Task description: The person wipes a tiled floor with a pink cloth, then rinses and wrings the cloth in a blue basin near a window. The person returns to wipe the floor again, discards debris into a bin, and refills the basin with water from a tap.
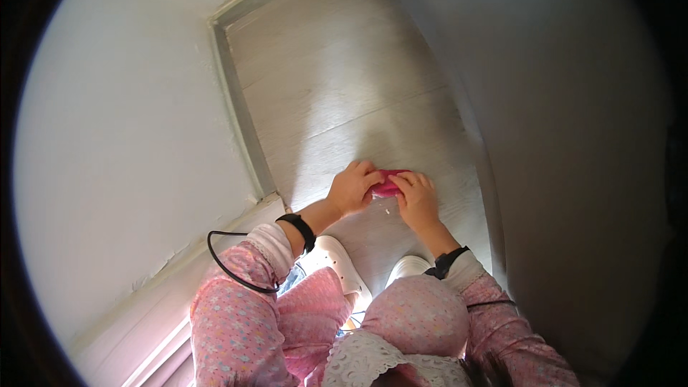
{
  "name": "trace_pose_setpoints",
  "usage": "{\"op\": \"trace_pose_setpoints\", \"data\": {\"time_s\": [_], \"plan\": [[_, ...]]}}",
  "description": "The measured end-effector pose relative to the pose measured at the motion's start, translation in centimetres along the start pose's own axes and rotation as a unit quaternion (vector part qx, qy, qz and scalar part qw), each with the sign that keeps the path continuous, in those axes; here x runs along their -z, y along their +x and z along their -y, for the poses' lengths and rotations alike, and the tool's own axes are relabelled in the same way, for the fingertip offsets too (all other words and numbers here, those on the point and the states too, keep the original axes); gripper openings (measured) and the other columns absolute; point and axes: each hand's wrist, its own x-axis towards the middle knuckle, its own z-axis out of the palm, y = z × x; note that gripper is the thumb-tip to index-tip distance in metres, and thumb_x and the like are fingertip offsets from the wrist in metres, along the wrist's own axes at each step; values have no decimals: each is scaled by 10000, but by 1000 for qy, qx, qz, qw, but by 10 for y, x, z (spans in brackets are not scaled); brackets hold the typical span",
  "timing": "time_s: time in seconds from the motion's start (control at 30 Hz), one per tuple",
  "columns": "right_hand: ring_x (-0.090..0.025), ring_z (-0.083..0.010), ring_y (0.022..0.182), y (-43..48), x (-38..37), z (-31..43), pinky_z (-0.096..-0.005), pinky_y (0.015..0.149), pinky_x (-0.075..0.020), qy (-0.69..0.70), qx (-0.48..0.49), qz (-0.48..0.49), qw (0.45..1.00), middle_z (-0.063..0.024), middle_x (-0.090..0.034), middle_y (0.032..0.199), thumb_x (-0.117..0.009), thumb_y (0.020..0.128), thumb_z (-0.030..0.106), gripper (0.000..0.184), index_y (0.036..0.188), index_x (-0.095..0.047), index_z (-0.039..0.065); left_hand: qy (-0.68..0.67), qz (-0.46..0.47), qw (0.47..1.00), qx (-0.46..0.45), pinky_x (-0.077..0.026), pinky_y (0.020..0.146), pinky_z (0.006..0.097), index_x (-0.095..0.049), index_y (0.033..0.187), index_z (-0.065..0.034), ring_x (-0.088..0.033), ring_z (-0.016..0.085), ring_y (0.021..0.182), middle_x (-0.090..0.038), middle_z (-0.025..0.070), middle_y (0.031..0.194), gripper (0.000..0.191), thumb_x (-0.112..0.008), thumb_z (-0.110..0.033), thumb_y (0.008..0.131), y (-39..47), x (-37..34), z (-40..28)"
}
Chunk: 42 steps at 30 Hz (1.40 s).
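A bright pink cloth (385, 187), bunched up small, is held between my two hands low over the floor. My left hand (355, 185) grips its left end, with the thumb laid along it. On the right end are the fingers of my right hand (418, 196), bent over the cloth. Just below it, a small white scrap (387, 211) shows against the floor; whether it lies there or is falling I cannot tell. The undersides of both hands are hidden.
Grey wood-look flooring (333, 97) lies before me. A white wall (123, 107) with a grey skirting board (236, 102) bounds the left; a dark, smooth panel (564, 145) rises at right. White clogs (336, 263) are on my feet. A black cable (215, 258) loops by my left sleeve.
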Motion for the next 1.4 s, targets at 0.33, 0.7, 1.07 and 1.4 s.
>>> {"op": "trace_pose_setpoints", "data": {"time_s": [0.33, 0.7, 1.07, 1.4], "plan": [[-557, -296, 995, 220, -59, 19, -384, 868, -470, 43, 83, -85, 992, -65, -624, 1038, -579, 807, 37, 295, 1069, -661, 145, 41, -173, 984, 21, -448, 866, 399, -708, 943, -147, -574, 326, 941, -645, 99, 953, 390, -552, 92, 677, 93, 105, 153], [-538, -235, 1044, 103, -104, 50, -382, 879, -454, 79, 235, 100, 964, -25, -610, 1052, -548, 813, 197, 180, 901, -702, 166, 206, -293, 827, 434, -443, 890, 446, -565, 1226, -213, -500, 354, 1058, -491, 147, 1167, 518, -602, -16, 749, -81, -40, 16], [-569, -257, 962, 19, -49, 16, -355, 825, -484, 15, -76, 201, 977, -41, -650, 942, -631, 712, 47, 164, 802, -729, 143, -111, -187, 897, 386, -484, 818, 474, -482, 1215, -102, -529, 418, 990, -460, 211, 1111, 512, -666, -105, 738, -83, -98, -61], [-575, -329, 980, 42, 40, -54, -382, 867, -468, 62, -126, -67, 988, -141, -616, 1059, -507, 781, -39, 317, 1005, -690, 94, -168, -54, 974, 142, -489, 822, 431, -648, 1099, -114, -568, 391, 952, -574, 181, 1025, 367, -648, -99, 732, 51, -59, -42]]}}
